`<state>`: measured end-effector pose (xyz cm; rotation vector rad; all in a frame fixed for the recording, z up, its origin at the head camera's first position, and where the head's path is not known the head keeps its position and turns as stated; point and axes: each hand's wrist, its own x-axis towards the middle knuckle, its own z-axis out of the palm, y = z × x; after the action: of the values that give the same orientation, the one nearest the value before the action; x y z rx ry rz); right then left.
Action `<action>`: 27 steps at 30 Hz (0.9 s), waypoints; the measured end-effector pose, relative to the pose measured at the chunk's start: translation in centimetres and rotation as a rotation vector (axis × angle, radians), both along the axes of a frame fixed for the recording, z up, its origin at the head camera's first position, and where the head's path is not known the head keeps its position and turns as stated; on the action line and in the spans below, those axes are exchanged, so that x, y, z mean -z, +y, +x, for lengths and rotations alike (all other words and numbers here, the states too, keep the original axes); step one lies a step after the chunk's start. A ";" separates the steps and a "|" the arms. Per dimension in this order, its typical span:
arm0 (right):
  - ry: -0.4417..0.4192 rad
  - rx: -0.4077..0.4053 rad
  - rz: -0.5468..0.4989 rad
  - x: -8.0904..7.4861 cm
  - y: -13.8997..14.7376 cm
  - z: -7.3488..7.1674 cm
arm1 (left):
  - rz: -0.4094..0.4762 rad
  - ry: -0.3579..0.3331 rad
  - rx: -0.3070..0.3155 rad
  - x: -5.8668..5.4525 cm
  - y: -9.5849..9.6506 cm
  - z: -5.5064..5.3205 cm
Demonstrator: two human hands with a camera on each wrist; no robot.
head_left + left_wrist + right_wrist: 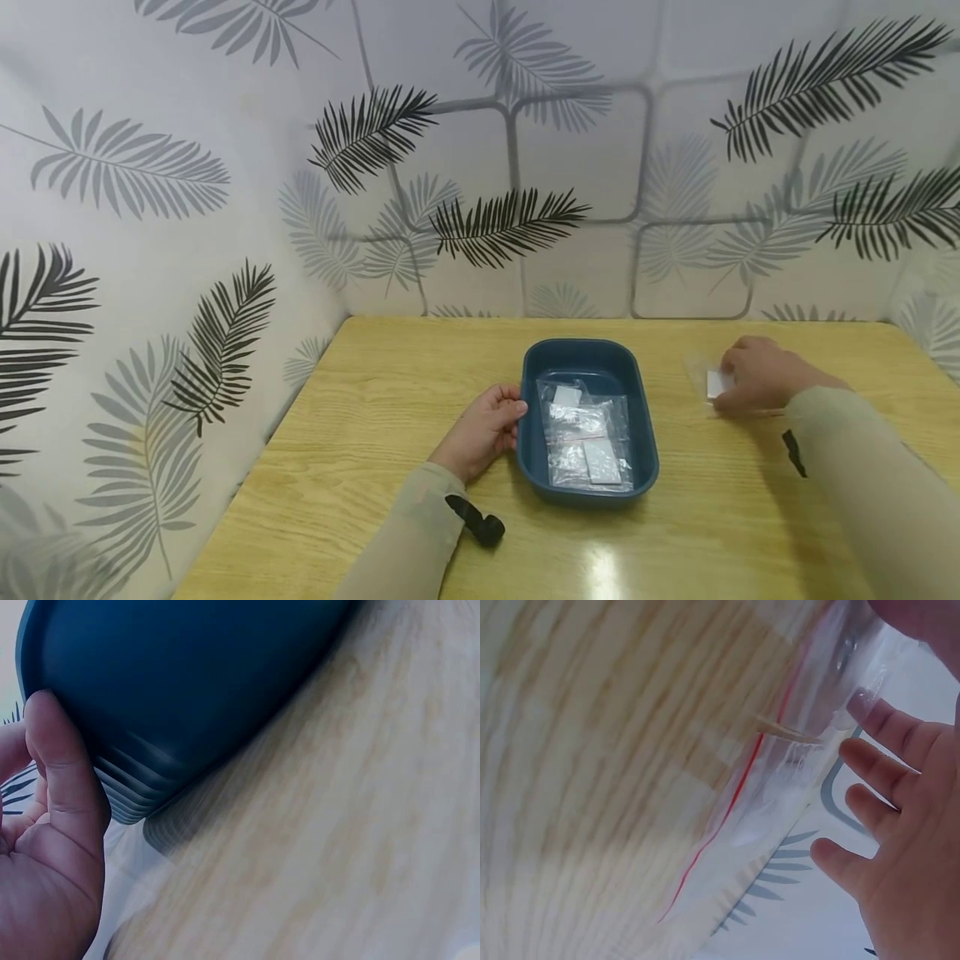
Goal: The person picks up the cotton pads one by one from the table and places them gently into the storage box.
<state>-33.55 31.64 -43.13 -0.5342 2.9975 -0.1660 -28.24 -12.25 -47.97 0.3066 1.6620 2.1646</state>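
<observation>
A dark blue plastic tray (647,454) sits on the table, with several clear zip bags (572,425) holding white flat pieces lying in it. My left hand (483,429) holds the tray's left side; in the left wrist view the thumb (56,750) lies against its wall. Right of the tray, my right hand (768,375) pinches another clear zip bag (699,375) with a white square piece (717,383) in it. A red zip line crosses this zip bag (742,780) in the right wrist view, where the index fingertip meets the plastic and the other fingers spread apart.
The wood-grain table (360,433) runs back to a wall covering (465,167) printed with leaves. Black straps (476,521) circle both sleeved wrists. Light glares off the table in front of the tray.
</observation>
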 end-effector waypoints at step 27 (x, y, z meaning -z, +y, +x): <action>0.063 -0.024 -0.006 0.0 -1.0 1.1 | 0.017 -0.010 0.004 -0.2 0.1 0.1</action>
<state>-32.49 30.65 -43.11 -0.5860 3.0506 -0.1600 -28.09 -12.19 -47.73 0.3027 1.6368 2.1746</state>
